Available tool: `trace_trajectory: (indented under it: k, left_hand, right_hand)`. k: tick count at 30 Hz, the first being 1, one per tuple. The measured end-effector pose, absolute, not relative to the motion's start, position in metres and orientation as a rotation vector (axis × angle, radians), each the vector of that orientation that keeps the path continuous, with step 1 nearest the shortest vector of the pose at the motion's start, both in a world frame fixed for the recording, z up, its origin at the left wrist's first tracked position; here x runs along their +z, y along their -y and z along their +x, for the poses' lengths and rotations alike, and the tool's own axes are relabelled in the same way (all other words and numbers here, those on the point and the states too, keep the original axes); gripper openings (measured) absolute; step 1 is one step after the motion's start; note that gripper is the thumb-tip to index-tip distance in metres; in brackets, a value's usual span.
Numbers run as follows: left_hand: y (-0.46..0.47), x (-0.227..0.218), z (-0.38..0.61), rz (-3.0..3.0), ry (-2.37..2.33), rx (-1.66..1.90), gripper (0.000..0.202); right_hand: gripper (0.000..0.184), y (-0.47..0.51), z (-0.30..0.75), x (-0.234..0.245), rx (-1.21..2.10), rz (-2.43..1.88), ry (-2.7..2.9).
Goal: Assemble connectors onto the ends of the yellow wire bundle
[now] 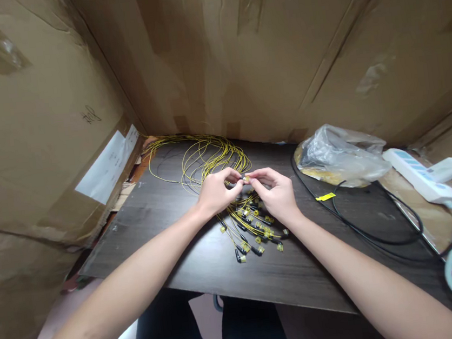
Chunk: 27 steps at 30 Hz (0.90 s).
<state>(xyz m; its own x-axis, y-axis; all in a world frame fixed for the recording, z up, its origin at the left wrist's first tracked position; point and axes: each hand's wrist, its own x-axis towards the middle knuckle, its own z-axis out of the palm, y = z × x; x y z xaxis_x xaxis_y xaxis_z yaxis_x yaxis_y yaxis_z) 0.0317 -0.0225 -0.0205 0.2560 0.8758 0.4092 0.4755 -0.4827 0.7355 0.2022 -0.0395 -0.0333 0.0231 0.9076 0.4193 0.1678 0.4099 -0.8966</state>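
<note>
Both hands meet over the middle of the dark wooden table. Thumb and fingers of my left hand (219, 193) pinch the dark end of a small cable connector (245, 178). My right hand (274, 192) pinches the yellowish clear cap on that connector's other side; the fingers hide much of it. Below them lies a bunch of similar black connectors (255, 250) with yellowish clear caps, on the ends of thin yellow cables (225, 158). These cables loop loosely behind my left hand toward the table's back left.
A clear plastic bag (338, 151) with yellow contents sits at the back right. Beside it are a white power strip (420, 172) and a black cable (364, 232) with a yellow tag (325, 197). Cardboard walls (205, 57) enclose the table (204, 264) at the back and sides.
</note>
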Motion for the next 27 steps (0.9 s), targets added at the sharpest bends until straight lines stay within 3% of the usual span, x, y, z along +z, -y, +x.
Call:
trace_trajectory:
  k: [9,27]
  left_hand:
    - [0.0234,-0.0197,0.0316,2.101,-1.177,1.209,0.008]
    - [0.0226,-0.0167,0.0299,2.142,-1.112,1.152,0.013]
  right_hand:
    - [0.016,0.0411,0.2032,-0.0289,0.598,-1.101,1.618]
    - [0.015,0.0421,0.2023,-0.0315,0.612,-1.047,1.669]
